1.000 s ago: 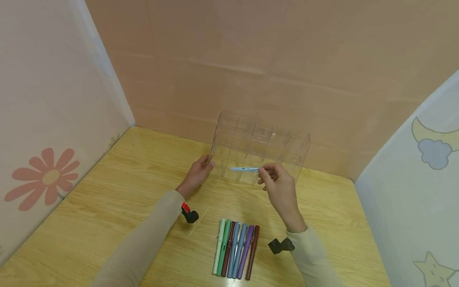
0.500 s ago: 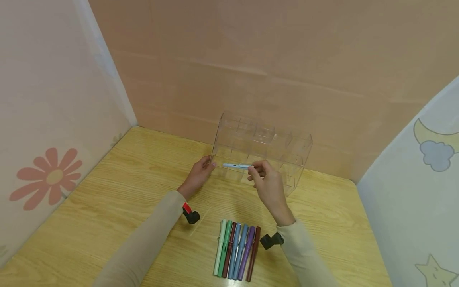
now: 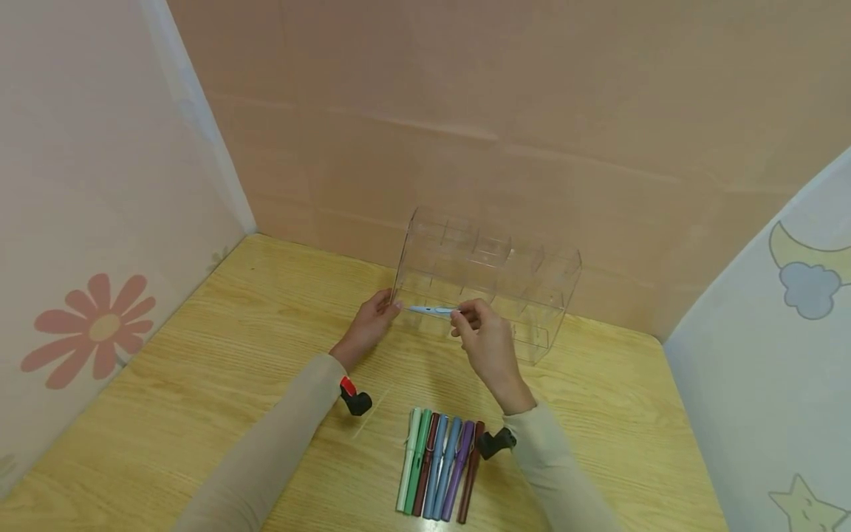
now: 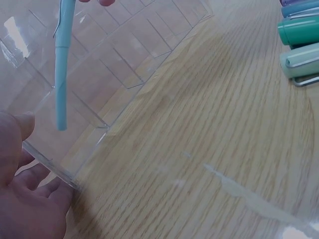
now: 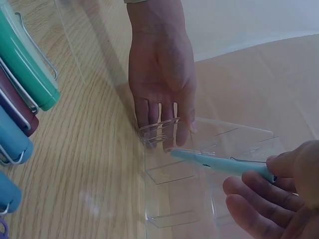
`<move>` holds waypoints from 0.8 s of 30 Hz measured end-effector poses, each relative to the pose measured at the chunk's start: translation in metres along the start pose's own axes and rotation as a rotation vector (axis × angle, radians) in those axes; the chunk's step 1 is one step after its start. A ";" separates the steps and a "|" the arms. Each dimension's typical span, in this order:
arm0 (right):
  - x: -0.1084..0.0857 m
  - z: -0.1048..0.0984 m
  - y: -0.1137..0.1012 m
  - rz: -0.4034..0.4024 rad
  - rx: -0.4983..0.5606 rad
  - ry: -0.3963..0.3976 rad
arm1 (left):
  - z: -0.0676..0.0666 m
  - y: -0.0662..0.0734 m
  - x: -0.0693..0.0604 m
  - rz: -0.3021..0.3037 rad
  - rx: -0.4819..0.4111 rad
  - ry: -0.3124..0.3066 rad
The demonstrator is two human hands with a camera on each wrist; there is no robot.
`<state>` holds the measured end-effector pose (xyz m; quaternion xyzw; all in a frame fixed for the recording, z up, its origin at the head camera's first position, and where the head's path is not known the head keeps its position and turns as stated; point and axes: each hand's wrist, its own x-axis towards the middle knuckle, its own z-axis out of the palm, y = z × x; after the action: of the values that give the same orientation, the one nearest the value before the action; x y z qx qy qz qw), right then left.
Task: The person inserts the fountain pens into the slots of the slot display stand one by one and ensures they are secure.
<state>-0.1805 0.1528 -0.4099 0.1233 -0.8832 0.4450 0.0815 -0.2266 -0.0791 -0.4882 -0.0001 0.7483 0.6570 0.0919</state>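
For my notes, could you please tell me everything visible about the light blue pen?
The light blue pen is slim and plastic-looking, with a metallic clip and small dark mark. The right hand pinches its clip end, holding it raised before the clear organizer, its free end toward the left hand; whether it touches the organizer is unclear.

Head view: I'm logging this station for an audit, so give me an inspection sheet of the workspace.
Surface: light wood-grain table.
Job's things: clear divided rack; light blue pen; seven pens side by side in a row on the table.
Clutter: a thin pale strip or mark on the table; cannot tell which.
Hands: left hand grips the rack's left edge; right hand pinches the light blue pen.
Cables: nothing seen.
Surroundings: tan backdrop; pale printed left panel and right panel.
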 end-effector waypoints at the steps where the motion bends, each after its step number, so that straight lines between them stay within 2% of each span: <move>1: 0.001 0.001 0.000 0.002 0.004 -0.003 | 0.000 0.000 0.000 0.002 0.002 -0.001; 17: 0.008 0.017 0.008 0.052 -0.040 -0.058 | 0.003 -0.001 -0.002 -0.011 -0.001 -0.001; 24: 0.012 0.019 0.008 0.047 -0.057 -0.071 | 0.002 0.001 -0.002 -0.015 0.006 0.002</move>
<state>-0.1946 0.1402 -0.4238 0.1160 -0.9006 0.4166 0.0432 -0.2246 -0.0770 -0.4870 -0.0062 0.7503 0.6541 0.0959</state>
